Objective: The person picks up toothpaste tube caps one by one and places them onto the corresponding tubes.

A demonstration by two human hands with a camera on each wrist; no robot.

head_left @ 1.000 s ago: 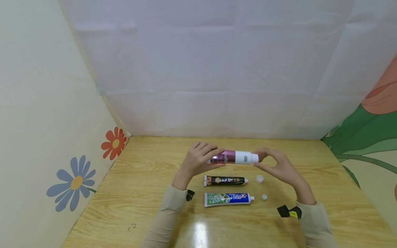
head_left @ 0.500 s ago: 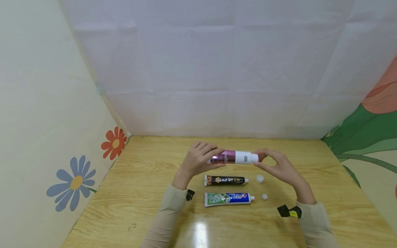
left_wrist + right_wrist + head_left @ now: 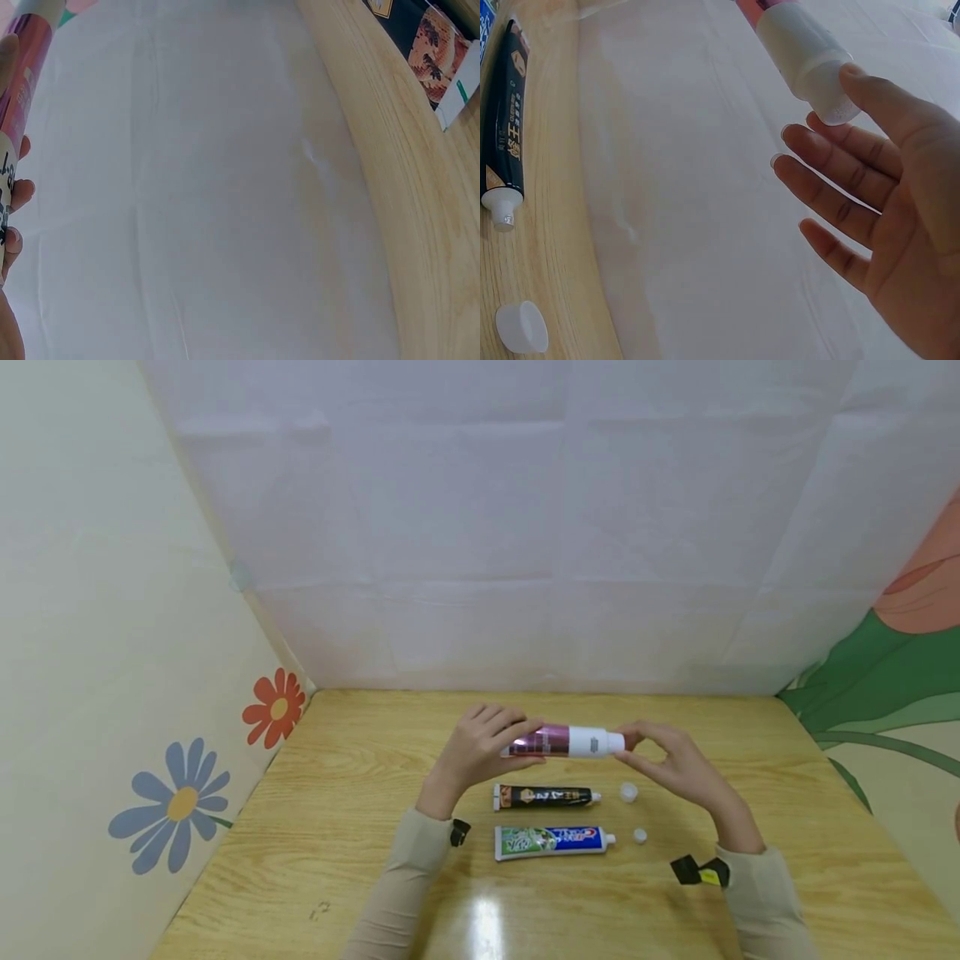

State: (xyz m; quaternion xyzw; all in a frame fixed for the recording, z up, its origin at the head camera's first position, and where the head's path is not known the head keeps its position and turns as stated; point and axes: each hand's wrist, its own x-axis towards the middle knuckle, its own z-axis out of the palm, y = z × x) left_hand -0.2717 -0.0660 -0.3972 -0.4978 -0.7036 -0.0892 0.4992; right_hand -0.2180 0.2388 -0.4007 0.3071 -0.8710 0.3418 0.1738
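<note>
My left hand (image 3: 476,750) grips the rear of a pink and white toothpaste tube (image 3: 553,740), held level above the far half of the table. At the tube's right end, the thumb and index finger of my right hand (image 3: 684,766) pinch its white cap (image 3: 831,94). The other right fingers stay spread and off the tube in the right wrist view. Below it lie a black toothpaste tube (image 3: 551,797) and a blue and green toothpaste tube (image 3: 551,842). Both have bare nozzles pointing right. The left palm hides the tube's tail in the head view.
To the right of the lying tubes rest two loose white caps, a larger cap (image 3: 628,792) and a smaller cap (image 3: 640,836). The wooden table (image 3: 360,827) meets a white sheet (image 3: 480,568) at the back and flower-patterned walls at both sides.
Hardly anything moves. My right thumb and fingers shift very slightly at the cap, while the left hand, the held tube and the things on the table stay put.
</note>
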